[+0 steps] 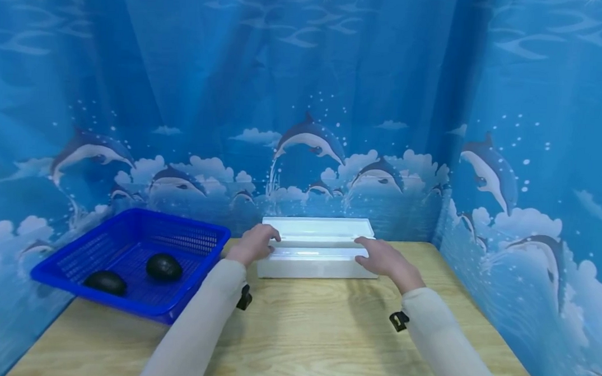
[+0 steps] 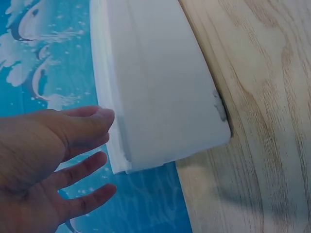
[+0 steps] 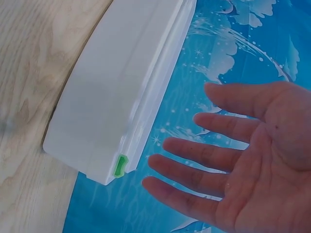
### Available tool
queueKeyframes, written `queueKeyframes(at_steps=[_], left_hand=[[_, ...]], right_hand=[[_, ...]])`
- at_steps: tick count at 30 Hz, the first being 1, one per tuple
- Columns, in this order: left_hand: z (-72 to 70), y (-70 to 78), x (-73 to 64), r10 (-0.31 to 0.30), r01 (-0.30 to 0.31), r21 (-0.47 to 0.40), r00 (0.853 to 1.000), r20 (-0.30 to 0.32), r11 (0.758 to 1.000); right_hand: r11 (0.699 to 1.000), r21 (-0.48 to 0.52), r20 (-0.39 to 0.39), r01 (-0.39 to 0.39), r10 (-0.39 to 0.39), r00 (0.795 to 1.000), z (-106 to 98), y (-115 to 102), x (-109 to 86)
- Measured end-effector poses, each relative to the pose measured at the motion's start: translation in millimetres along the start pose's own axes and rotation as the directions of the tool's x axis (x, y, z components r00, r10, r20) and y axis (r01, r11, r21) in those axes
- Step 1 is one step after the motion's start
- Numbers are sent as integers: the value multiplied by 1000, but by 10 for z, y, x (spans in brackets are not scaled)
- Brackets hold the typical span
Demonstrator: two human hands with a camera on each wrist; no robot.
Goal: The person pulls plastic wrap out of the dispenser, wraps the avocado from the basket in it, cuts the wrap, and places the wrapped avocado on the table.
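Observation:
A long white box (image 1: 322,269) lies crosswise near the back of the table, its hinged lid (image 1: 319,227) raised at the rear. At the box's left end is my left hand (image 1: 256,243), with its thumb and index fingertips close together at the upper edge in the left wrist view; whether they touch it is unclear. My right hand (image 1: 382,260) is by the other end, fingers spread and holding nothing; the right wrist view shows it apart from the box. A small green piece (image 3: 121,166) sits on that end. The box's inside is mostly hidden.
On the left stands a blue plastic basket (image 1: 188,223), holding two dark, oval, avocado-like objects, one nearer (image 1: 106,281) and one farther (image 1: 164,267). A dolphin-print curtain (image 1: 223,123) hangs behind and beside the wooden table (image 1: 315,334).

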State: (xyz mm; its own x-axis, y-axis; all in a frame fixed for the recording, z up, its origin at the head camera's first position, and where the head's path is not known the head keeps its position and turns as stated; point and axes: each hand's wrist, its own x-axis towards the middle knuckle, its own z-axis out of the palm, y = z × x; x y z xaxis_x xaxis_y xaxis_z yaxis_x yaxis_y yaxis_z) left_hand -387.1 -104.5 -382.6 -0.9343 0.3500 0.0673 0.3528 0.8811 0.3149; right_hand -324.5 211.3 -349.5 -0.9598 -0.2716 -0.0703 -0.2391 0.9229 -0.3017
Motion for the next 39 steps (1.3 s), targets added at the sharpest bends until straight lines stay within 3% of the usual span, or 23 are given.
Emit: queueKeyframes(at_steps=[6, 20, 30, 39], left_hand=[[23, -34, 74, -12, 12, -3, 1000, -6, 1000], [36, -105, 106, -158, 141, -191, 985, -73, 971], [44, -155, 153, -233, 213, -232, 971, -60, 949], [30, -136, 142, -252, 232, -232, 965, -64, 945]], right_hand=[[1000, 22, 12, -15, 15, 1000, -2, 27, 59], [998, 55, 19, 40, -42, 999, 17, 154, 330], [998, 62, -39, 21, -18, 999, 143, 286, 539], [998, 41, -73, 41, -38, 997, 294, 267, 672]])
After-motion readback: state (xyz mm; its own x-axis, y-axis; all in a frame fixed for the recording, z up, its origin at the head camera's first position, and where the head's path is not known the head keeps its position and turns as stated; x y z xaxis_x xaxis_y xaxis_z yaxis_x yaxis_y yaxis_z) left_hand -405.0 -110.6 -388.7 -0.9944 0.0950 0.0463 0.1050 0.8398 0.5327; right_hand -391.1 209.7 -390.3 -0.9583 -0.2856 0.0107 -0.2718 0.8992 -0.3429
